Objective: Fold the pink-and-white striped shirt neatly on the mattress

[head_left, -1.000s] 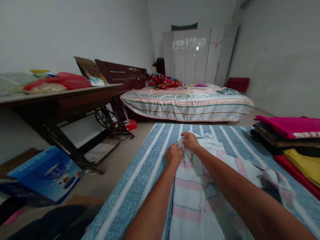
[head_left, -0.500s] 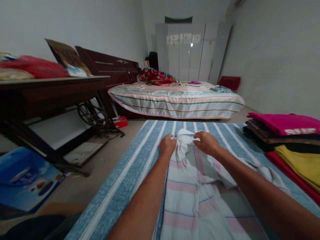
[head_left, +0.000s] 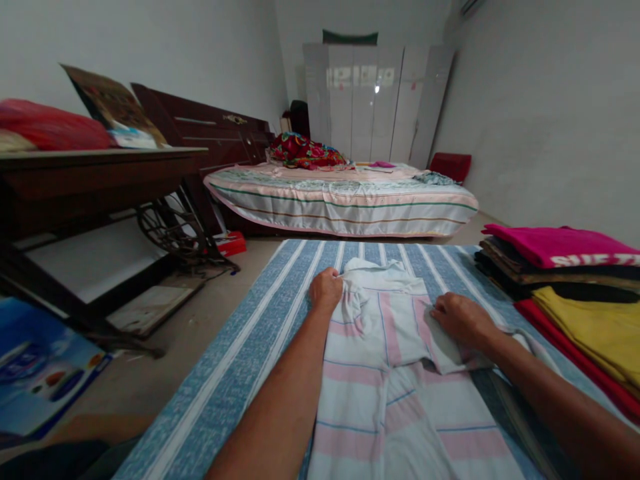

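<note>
A white shirt (head_left: 353, 393) with pink bands and thin blue lines lies spread on the blue-and-white striped cover (head_left: 240, 373), its collar (head_left: 380, 273) at the far end. My left hand (head_left: 326, 291) is closed on the shirt's left shoulder beside the collar, where the cloth bunches into creases. At the right shoulder and sleeve, my right hand (head_left: 460, 319) has its fingers curled and pinched on the fabric. The right sleeve runs partly under my right forearm, which hides some of it.
Folded clothes are stacked at the right: a pink top (head_left: 560, 245), a yellow garment (head_left: 590, 323) and a red one beneath. Beyond stands a bed (head_left: 345, 193). A sewing machine table (head_left: 100, 160) and a blue box (head_left: 40, 373) are at the left.
My right hand has moved right and nearer, from the collar to the right shoulder. The shirt's top has spread wider and flatter. My left hand still grips the left shoulder.
</note>
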The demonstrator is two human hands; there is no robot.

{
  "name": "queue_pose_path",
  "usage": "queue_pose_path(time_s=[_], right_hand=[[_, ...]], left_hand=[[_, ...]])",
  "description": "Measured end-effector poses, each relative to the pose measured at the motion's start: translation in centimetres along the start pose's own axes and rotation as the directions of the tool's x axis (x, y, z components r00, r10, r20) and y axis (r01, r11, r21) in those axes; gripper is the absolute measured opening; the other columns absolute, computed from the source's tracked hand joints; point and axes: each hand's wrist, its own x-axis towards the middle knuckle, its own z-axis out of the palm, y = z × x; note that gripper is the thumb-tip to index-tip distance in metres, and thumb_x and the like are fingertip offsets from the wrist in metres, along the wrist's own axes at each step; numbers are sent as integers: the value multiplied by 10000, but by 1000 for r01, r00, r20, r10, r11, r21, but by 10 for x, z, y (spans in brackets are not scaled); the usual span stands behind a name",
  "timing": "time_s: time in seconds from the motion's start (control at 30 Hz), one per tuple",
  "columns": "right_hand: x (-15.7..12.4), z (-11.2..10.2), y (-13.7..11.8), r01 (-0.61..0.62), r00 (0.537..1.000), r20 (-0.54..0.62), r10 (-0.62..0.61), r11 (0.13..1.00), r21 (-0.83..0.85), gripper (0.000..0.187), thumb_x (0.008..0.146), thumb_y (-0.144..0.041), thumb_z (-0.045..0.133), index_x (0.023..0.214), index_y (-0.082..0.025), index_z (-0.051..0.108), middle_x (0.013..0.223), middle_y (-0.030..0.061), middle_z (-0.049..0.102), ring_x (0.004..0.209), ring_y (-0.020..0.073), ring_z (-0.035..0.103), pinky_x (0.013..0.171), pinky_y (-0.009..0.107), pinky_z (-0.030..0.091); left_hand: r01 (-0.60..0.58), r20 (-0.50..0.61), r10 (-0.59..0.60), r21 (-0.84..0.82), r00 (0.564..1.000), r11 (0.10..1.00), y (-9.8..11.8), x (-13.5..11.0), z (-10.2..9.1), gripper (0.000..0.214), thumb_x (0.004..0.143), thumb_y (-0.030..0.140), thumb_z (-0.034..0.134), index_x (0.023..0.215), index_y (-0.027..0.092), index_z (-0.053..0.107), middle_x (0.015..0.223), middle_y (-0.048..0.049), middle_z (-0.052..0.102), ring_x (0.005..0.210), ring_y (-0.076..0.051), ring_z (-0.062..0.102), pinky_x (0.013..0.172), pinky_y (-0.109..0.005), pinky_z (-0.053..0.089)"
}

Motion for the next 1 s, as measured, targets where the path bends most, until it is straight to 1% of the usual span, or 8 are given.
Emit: queue_pose_path(time_s=[0.2,0.27,0.47,0.57,0.63,0.73,0.87,1.0], right_hand=[[-17,-23,23,29,962,-265,63,943,332,262,798,-368,438,687,-195,601,634,28,635,599,157,569,551,242,365],[-21,-28,33,4,950,-294,104,939,345,267,781,-392,455,663,-200,599,602,27,621,565,157,557,529,245,356],[-37,-30,40,-69,979,-174,111,970,231,203,751,-324,481,617,-218,592,605,33,621,571,165,567,535,257,346],[-55,-41,37,-64,971,-204,124,958,278,239,783,-348,475,610,-230,591,581,55,615,514,156,544,520,273,341],[-63,-44,36,-47,976,-194,94,971,234,256,796,-336,470,596,-229,589,579,73,615,503,159,541,513,286,328],[-64,-31,37,-67,992,-103,79,991,117,237,790,-317,469,606,-232,590,587,58,621,535,179,568,506,284,306],[-63,-6,37,-140,988,-76,138,990,-12,266,833,-352,425,688,-243,618,639,67,649,604,219,617,502,280,297],[-70,-8,27,-162,987,-17,161,977,-141,237,833,-318,452,697,-223,622,674,85,667,668,257,653,507,292,306]], left_hand=[[-8,-16,8,42,1000,999,0,1,1,170,783,266,525,888,282,658,941,-33,713,906,-195,640,710,-257,440],[-4,-20,5,56,1000,998,1,0,1,165,784,267,525,882,283,657,935,-37,713,904,-202,641,713,-264,444],[-12,-31,15,98,999,995,2,0,0,176,795,264,503,884,267,655,922,-60,708,900,-227,643,720,-291,453],[-25,-22,27,119,999,993,1,0,0,183,804,266,496,901,268,651,926,-59,706,906,-223,643,731,-290,454],[-35,-16,38,132,999,991,2,0,0,196,811,255,490,928,265,647,951,-64,703,922,-221,640,748,-291,452],[-58,-5,59,146,998,988,3,-2,-1,211,821,246,484,961,255,642,974,-79,698,941,-226,635,770,-298,450],[-94,-3,95,155,995,983,3,-4,-2,221,835,272,479,993,254,633,989,-84,694,953,-226,630,777,-298,446],[-90,-7,92,154,996,984,2,-3,0,225,839,287,489,1014,260,628,1015,-76,691,969,-215,625,783,-287,440]])
